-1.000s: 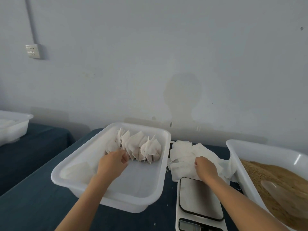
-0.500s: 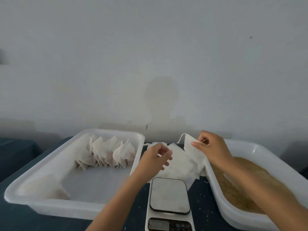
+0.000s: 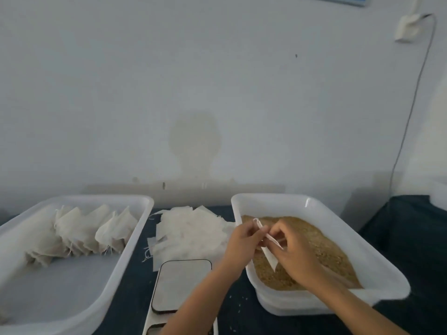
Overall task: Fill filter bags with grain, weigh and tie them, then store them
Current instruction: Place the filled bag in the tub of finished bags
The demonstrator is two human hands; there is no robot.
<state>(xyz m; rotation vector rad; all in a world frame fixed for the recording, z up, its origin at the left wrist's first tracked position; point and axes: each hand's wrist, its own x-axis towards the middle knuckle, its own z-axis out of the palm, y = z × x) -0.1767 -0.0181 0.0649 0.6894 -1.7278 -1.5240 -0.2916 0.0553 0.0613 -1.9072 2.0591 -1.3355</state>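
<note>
Both hands hold one empty white filter bag [image 3: 270, 255] over the brown grain [image 3: 324, 252] in the right white tray [image 3: 362, 228]. My left hand [image 3: 244, 240] pinches the bag's top edge near its drawstring. My right hand [image 3: 295, 250] pinches the same edge from the other side. A loose pile of empty filter bags [image 3: 191, 230] lies on the table between the trays. Several filled, tied bags [image 3: 92, 230] stand in a row at the back of the left white tray [image 3: 121, 269]. A digital scale [image 3: 181, 284] sits in front of the pile, its platform bare.
The dark blue table cloth [image 3: 242, 315] carries a few spilled grains near the scale. A grey wall stands close behind the trays. A cable [image 3: 408, 117] hangs down the wall at the right. Another dark-covered surface [image 3: 411, 228] lies at the far right.
The view swung right. My left hand left the storage tray and joined my right hand, which lifted one empty bag from the pile and brought it over the grain tray.
</note>
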